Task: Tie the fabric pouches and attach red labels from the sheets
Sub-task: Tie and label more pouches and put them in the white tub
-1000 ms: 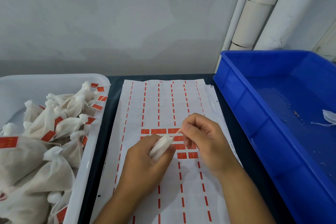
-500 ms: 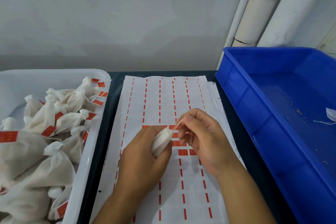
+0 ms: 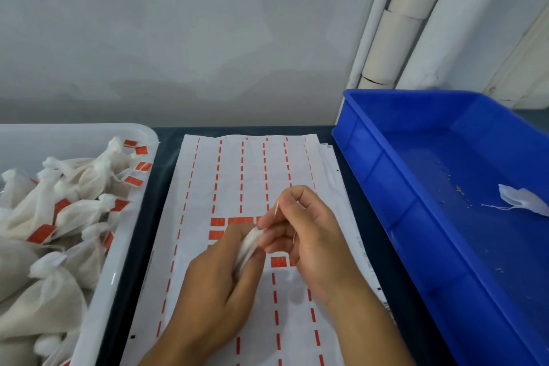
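The left hand (image 3: 219, 285) was curled round a small white fabric pouch (image 3: 249, 246), gripping it between thumb and fingers so that only its upper end showed above the fist; the right hand (image 3: 306, 241) met it from the right, its fingertips (image 3: 269, 221) pinched at the pouch's neck, with a thin pale string (image 3: 278, 207) running up from the pinch past the index finger; whether the string was already knotted could not be told, since the fingers covered the neck.

Both hands worked just above the label sheet (image 3: 246, 181), a white page lying on the dark table (image 3: 166, 151) on top of other sheets whose edges showed at its right side; most of its columns held only thin red strips, while a few whole red labels (image 3: 218, 221) sat in the rows beside and under the hands.

To the left stood a white tray (image 3: 139, 181) heaped with tied pouches (image 3: 83, 214), many of them bearing red labels on their strings; to the right stood a blue crate (image 3: 386, 187), and on its floor near the right edge of the view lay one loose white pouch (image 3: 518, 197) with its string trailing out to the left, well apart from the hands; behind the crate white pipes (image 3: 398, 21) rose against the grey wall (image 3: 178, 24).
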Action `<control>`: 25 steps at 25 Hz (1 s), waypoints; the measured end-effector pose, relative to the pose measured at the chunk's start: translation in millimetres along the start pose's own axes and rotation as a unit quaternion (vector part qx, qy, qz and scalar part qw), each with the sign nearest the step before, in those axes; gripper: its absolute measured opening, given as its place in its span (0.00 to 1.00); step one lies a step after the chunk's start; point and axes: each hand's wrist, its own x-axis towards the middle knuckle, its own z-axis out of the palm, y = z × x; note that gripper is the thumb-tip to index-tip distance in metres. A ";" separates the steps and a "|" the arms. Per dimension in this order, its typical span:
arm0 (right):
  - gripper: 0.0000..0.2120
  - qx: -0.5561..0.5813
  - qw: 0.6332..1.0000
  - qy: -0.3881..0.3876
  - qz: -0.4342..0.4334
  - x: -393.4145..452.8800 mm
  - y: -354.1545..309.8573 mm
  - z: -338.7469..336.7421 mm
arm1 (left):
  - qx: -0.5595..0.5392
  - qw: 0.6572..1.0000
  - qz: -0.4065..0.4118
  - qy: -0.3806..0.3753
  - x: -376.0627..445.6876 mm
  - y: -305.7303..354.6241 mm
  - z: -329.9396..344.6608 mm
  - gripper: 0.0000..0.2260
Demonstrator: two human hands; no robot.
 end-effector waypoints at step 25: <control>0.07 -0.088 0.994 0.051 -0.031 5.4 9.2 -1.1 | 0.141 0.985 -0.088 -0.049 8.6 2.3 8.2 0.22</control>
